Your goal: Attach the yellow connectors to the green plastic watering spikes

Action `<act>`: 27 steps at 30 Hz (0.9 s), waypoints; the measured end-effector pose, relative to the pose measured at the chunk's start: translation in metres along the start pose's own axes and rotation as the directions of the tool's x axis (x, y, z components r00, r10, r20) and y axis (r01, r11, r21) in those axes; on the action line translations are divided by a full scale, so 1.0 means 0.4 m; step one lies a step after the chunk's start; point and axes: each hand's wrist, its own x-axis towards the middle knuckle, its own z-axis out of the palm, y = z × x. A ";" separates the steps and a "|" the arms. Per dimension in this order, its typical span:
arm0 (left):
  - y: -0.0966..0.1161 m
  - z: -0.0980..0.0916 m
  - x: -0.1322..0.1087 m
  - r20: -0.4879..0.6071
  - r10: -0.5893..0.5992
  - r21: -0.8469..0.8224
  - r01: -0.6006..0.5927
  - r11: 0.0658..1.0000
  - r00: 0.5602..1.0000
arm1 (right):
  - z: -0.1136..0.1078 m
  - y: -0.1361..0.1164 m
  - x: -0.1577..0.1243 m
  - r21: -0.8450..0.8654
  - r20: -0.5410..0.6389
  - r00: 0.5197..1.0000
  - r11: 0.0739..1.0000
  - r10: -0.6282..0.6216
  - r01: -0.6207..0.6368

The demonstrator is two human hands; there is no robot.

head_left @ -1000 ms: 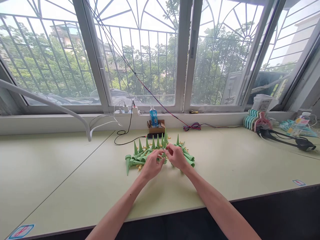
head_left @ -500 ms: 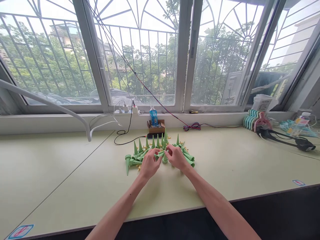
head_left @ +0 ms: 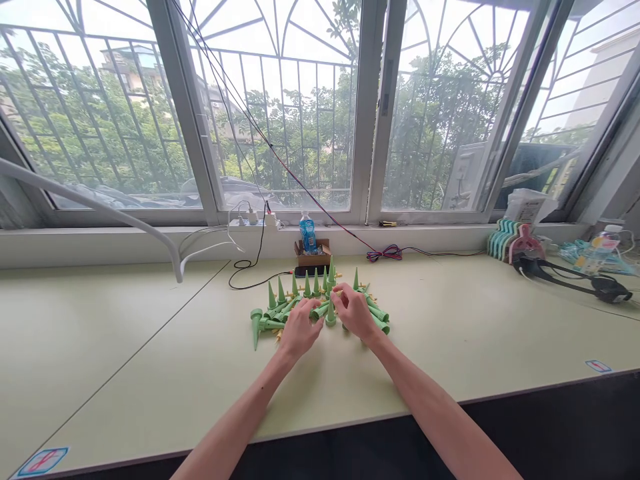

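In the head view, a green cone-shaped plant watering spike [head_left: 331, 315] stands upright on its round cap between my hands. My right hand [head_left: 353, 315] is just right of it, thumb and fingers curled into a pinch near its tip; what they hold, if anything, is hidden. To the left, my left hand [head_left: 301, 329] rests low with fingers apart, next to a green tube [head_left: 320, 311] lying on its side. More green spikes stand upright in a row [head_left: 294, 285] behind, with small yellow valves on them. Others lie in a heap [head_left: 379, 313] by my right hand.
Behind the spikes lie a dark phone [head_left: 310, 271] on a cable and a small cardboard box [head_left: 314, 257] with a blue bottle [head_left: 307, 232]. A coiled cable [head_left: 384, 253] is farther right. Clothes hangers [head_left: 505, 240] and a black strap [head_left: 565, 277] occupy the right side.
My left fingers have drawn slightly back from the upright spike and the tube. My right fingertips have moved up a little, and more of the standing spike shows.
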 end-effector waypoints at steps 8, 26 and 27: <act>0.001 0.003 -0.003 0.066 -0.030 0.065 0.025 0.998 0.997 | -0.002 -0.001 0.001 0.007 -0.038 0.999 1.000 -0.022 0.023; 0.000 0.009 -0.017 0.103 -0.076 0.188 0.056 0.981 0.992 | 0.001 -0.006 -0.001 0.021 0.006 0.998 0.997 -0.069 0.069; 0.001 0.008 -0.016 0.099 -0.074 0.183 0.055 0.982 0.992 | 0.001 -0.005 -0.001 0.025 0.014 0.998 0.997 -0.068 0.068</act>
